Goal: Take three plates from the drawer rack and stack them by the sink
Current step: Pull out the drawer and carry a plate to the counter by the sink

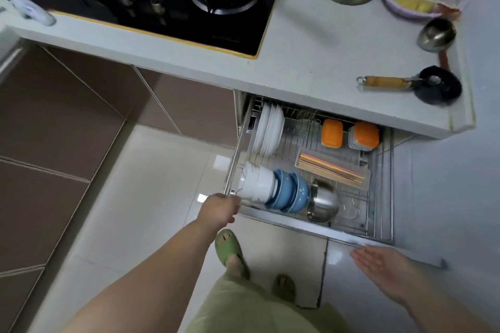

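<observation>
Head view shows the left hand gripping the drawer rack corner (right hand open, empty), so a jerk could rattle the upright plates against each other.

The wire drawer rack stands pulled out below the surface. White plates stand on edge at its back left (bowls lie nearer). The left hand grips the front-left corner; the right hand hovers flat, fingers spread.

Blue bowls lie beside a steel bowl.
</observation>
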